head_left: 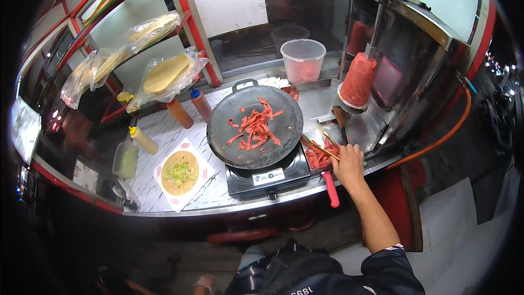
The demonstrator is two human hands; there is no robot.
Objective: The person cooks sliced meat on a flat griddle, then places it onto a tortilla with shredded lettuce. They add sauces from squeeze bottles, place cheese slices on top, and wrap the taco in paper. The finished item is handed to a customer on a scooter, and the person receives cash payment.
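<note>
My right hand point(349, 165) is closed round a pair of tongs point(321, 149), whose tips spread over a tray of red meat slices point(317, 159) beside the stove. A knife with a red handle point(331, 190) lies just below, its blade out of sight. Left of the tongs, a round black griddle point(224, 134) sits on a gas stove point(245, 183) and bears a loose heap of red meat strips point(256, 125). Low in the picture, my left hand point(204, 282) hangs away from the counter. It is small and dim, with its fingers not discernible.
A flatbread topped with shredded greens point(179, 173) lies on white paper at left, near sauce bottles point(180, 113) and a container of greens point(126, 159). Bagged flatbreads point(166, 74) rest above. At right stand a meat cone on a spit point(358, 81), a clear bucket point(303, 54) and an orange hose point(436, 142).
</note>
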